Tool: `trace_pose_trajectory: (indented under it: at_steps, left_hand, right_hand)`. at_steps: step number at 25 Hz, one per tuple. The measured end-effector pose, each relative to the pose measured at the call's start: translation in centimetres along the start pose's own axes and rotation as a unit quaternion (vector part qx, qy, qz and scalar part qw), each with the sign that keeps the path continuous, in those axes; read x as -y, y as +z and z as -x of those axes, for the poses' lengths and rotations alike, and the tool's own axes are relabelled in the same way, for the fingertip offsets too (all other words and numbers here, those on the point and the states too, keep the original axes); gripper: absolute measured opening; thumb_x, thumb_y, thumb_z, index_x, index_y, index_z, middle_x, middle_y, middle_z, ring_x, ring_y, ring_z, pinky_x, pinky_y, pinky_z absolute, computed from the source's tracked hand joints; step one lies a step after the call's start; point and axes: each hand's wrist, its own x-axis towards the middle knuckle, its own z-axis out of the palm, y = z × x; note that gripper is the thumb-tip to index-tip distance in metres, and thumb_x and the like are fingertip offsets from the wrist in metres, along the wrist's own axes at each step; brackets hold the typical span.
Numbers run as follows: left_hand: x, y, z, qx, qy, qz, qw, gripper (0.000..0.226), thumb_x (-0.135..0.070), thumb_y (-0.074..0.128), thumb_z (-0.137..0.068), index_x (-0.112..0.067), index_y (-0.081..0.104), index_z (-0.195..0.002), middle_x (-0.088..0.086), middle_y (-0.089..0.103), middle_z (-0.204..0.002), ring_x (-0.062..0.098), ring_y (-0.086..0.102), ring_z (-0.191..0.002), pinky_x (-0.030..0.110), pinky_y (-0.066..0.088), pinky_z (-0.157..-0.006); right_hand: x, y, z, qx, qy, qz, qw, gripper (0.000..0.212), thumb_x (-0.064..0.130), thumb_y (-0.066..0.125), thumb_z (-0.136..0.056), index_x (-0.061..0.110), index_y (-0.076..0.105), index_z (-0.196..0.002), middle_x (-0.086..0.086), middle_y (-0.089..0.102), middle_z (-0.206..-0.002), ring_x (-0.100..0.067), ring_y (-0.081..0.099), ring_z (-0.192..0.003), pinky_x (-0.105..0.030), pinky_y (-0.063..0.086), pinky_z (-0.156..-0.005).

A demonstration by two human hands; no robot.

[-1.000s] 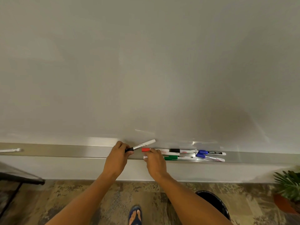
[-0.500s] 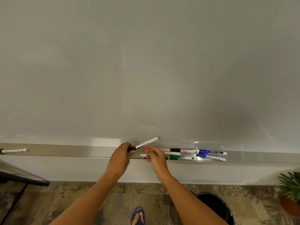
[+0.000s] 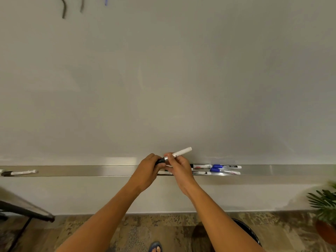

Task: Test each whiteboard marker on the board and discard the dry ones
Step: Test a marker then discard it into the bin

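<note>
A black-capped marker (image 3: 180, 153) with a white barrel is held just above the metal tray (image 3: 91, 170), tilted up to the right. My left hand (image 3: 148, 170) grips its black cap end. My right hand (image 3: 179, 166) pinches the barrel beside the cap. Behind my right hand several markers lie in the tray: a black-capped one (image 3: 201, 166), two blue-capped ones (image 3: 226, 166) (image 3: 225, 172) and another white-barrelled one (image 3: 201, 173). The whiteboard (image 3: 163, 79) fills the view, with dark and blue strokes (image 3: 63, 10) at its top left.
One more black-capped marker (image 3: 18, 172) lies alone at the tray's far left. A black bin (image 3: 245, 231) stands on the floor under my right arm. A potted plant (image 3: 325, 202) is at the right, a dark table edge (image 3: 27, 210) at the left.
My right hand left the markers in the tray and rose to take the barrel of the marker in my left hand. The view tilted up, showing strokes at the board's top.
</note>
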Motion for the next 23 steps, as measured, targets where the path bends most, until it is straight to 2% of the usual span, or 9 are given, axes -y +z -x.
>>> trace_pose_trajectory:
  at_steps: [2,4,7,12,15,18,20,21,23]
  left_hand:
    - [-1.5,-1.1,0.2,-0.001,0.000,-0.004,1.000,0.026,-0.031,0.044,-0.103,-0.013,0.063,-0.102,-0.001,0.058,-0.092,0.011,0.053,-0.080,0.015,0.037,-0.070]
    - [-2.8,-2.1,0.7,0.002,0.017,-0.009,1.000,0.030,-0.032,0.039,-0.105,-0.014,0.063,-0.105,-0.003,0.058,-0.093,0.011,0.054,-0.084,0.019,0.039,-0.074]
    - [-4.2,-3.6,1.6,0.001,0.051,-0.008,0.999,0.031,-0.029,0.034,-0.106,-0.018,0.062,-0.116,-0.007,0.057,-0.095,0.006,0.055,-0.087,0.012,0.039,-0.078]
    - [-5.6,-6.3,2.3,-0.025,0.082,-0.027,0.996,0.033,-0.027,0.033,-0.106,-0.019,0.064,-0.116,-0.014,0.052,-0.090,-0.001,0.053,-0.084,0.008,0.036,-0.077]
    - [-6.0,-7.7,2.3,-0.024,0.115,-0.032,0.993,0.032,-0.024,0.033,-0.107,-0.017,0.064,-0.111,-0.024,0.048,-0.089,-0.002,0.052,-0.086,0.007,0.035,-0.078]
    - [-6.4,-9.3,1.9,-0.016,0.148,-0.033,0.988,0.034,-0.023,0.031,-0.107,-0.016,0.064,-0.109,-0.027,0.046,-0.092,-0.003,0.050,-0.090,0.006,0.036,-0.081]
    - [-6.4,-10.9,1.9,-0.009,0.144,-0.016,0.989,0.032,-0.025,0.031,-0.107,-0.024,0.062,-0.099,-0.023,0.047,-0.089,-0.001,0.051,-0.085,0.010,0.039,-0.079]
    - [-6.0,-11.9,2.1,0.002,0.130,0.009,0.991,0.032,-0.030,0.031,-0.107,-0.028,0.058,-0.090,-0.017,0.048,-0.086,0.003,0.051,-0.079,0.016,0.043,-0.076]
    - [-4.4,-13.9,2.8,0.023,0.097,0.061,0.993,0.039,-0.046,0.029,-0.104,-0.025,0.050,-0.079,-0.008,0.047,-0.082,0.009,0.050,-0.069,0.031,0.048,-0.070]
  right_hand:
    - [1.4,0.3,1.2,0.009,-0.027,0.037,0.999,0.024,0.030,0.059,-0.100,0.012,0.074,-0.107,-0.013,0.073,-0.108,-0.023,0.071,-0.105,-0.031,0.057,-0.091]
    - [2.5,0.9,2.5,0.014,-0.048,0.041,0.998,0.025,0.030,0.056,-0.101,0.012,0.073,-0.106,-0.010,0.075,-0.107,-0.021,0.071,-0.105,-0.032,0.056,-0.094]
    - [3.7,2.2,4.0,0.016,-0.063,-0.005,0.998,0.023,0.024,0.051,-0.104,0.005,0.064,-0.100,-0.013,0.074,-0.101,-0.025,0.073,-0.102,-0.040,0.057,-0.095]
    - [5.4,4.4,5.7,-0.001,-0.072,0.030,0.997,0.030,0.031,0.045,-0.106,0.005,0.057,-0.100,-0.021,0.072,-0.106,-0.022,0.074,-0.099,-0.038,0.058,-0.095]
    - [7.0,5.0,6.4,0.028,-0.061,-0.037,0.997,0.028,0.027,0.043,-0.107,0.004,0.057,-0.097,-0.020,0.073,-0.108,-0.024,0.073,-0.102,-0.041,0.057,-0.095]
    - [8.1,6.2,6.7,0.047,-0.058,-0.073,0.995,0.027,0.025,0.042,-0.108,0.001,0.056,-0.104,-0.013,0.073,-0.115,-0.023,0.072,-0.105,-0.045,0.059,-0.092]
    - [8.8,7.3,6.5,0.043,-0.064,-0.075,0.994,0.029,0.026,0.040,-0.108,0.001,0.055,-0.105,-0.013,0.073,-0.116,-0.026,0.072,-0.105,-0.050,0.059,-0.089]
    - [9.4,7.6,6.2,0.028,-0.059,-0.107,0.992,0.030,0.028,0.037,-0.109,0.003,0.053,-0.103,-0.016,0.073,-0.115,-0.030,0.073,-0.103,-0.055,0.059,-0.088]
    - [11.2,7.3,5.1,-0.012,-0.055,-0.200,0.978,0.033,0.034,0.029,-0.110,0.010,0.046,-0.096,-0.020,0.073,-0.112,-0.039,0.071,-0.102,-0.062,0.056,-0.087]
